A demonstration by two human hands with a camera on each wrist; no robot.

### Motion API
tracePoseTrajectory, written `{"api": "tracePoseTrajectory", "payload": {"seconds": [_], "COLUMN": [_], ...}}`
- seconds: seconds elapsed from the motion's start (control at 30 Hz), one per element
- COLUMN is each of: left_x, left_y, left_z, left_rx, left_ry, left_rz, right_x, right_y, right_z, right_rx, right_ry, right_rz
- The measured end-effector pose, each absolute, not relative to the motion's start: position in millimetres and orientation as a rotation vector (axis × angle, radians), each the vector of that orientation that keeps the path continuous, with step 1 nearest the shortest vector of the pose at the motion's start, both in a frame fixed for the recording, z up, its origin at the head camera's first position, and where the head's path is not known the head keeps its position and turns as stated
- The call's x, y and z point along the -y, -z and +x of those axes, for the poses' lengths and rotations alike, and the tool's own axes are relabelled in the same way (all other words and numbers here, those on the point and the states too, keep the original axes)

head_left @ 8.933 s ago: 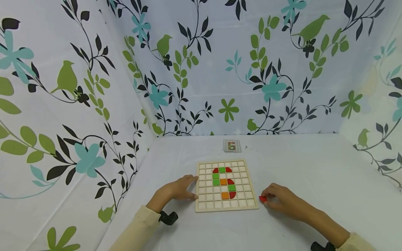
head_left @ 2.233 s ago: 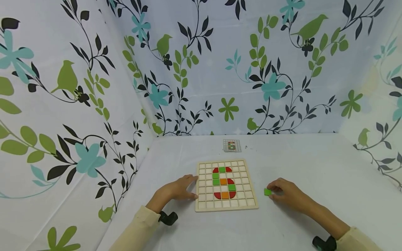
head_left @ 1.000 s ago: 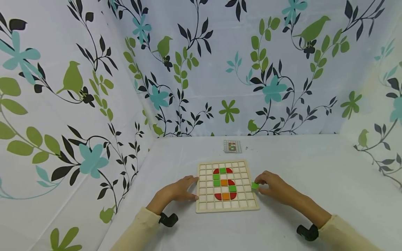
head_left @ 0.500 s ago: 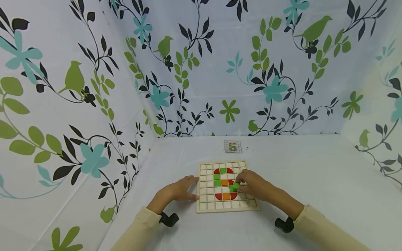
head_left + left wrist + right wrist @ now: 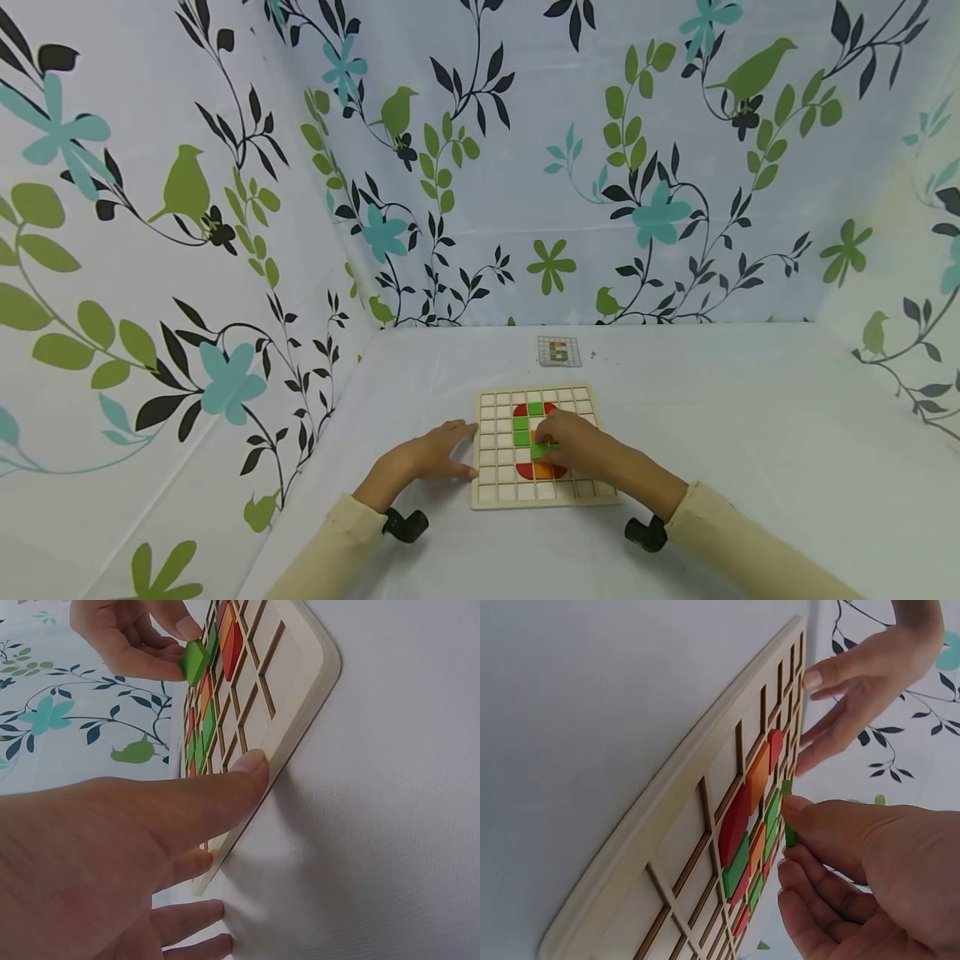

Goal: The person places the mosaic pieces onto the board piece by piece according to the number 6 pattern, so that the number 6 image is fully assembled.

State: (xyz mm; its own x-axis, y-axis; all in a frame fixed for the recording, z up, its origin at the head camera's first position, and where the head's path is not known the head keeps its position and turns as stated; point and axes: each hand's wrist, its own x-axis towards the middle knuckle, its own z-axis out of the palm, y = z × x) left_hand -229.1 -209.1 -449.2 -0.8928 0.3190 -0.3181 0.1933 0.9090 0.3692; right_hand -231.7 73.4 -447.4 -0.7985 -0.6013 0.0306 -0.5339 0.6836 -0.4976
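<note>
The wooden grid board (image 5: 507, 492) lies flat on the white table, with red, green and orange tiles set in its cells in a curving pattern. My right hand (image 5: 577, 444) is over the middle of the board and pinches a green square tile (image 5: 196, 663) between thumb and finger. In the right wrist view this green tile (image 5: 790, 834) stands above the set tiles, partly covered by the thumb. My left hand (image 5: 426, 454) rests at the board's left edge, its thumb (image 5: 249, 761) on the rim and its fingers spread along the side.
Behind the board lies a small card (image 5: 559, 351) printed with a coloured grid pattern. White cloth covers the table (image 5: 735, 467), and a curtain (image 5: 480, 167) with leaves and birds hangs behind and at both sides.
A red rounded tile now sits at the pattern's lower left. My right hand has carried the green tile leftward from the table at right to over the board. My left hand has stayed put.
</note>
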Motion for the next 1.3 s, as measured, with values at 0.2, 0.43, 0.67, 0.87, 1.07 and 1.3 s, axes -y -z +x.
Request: {"api": "tracePoseTrajectory", "payload": {"seconds": [0.2, 0.43, 0.67, 0.87, 1.07, 1.3], "left_x": [209, 208, 209, 208, 208, 210], "left_y": [450, 448, 448, 447, 447, 448], "left_z": [-229, -228, -229, -228, -228, -227], "left_rx": [-2.699, -2.696, -2.7, -2.696, -2.693, -2.692], "left_ry": [-0.451, -0.453, -0.433, -0.43, -0.43, -0.447], "left_rz": [0.378, 0.382, 0.393, 0.393, 0.393, 0.409], "right_x": [-65, -58, -55, -53, -50, -46], "right_y": [449, 451, 451, 450, 450, 453], "right_z": [-235, -236, -236, -236, -238, -241], "right_rx": [-2.76, -2.755, -2.774, -2.769, -2.762, -2.74], "right_ry": [0.688, 0.658, 0.629, 0.619, 0.591, 0.607], "right_rz": [-0.966, -0.906, -0.959, -0.987, -0.983, -1.001]}}
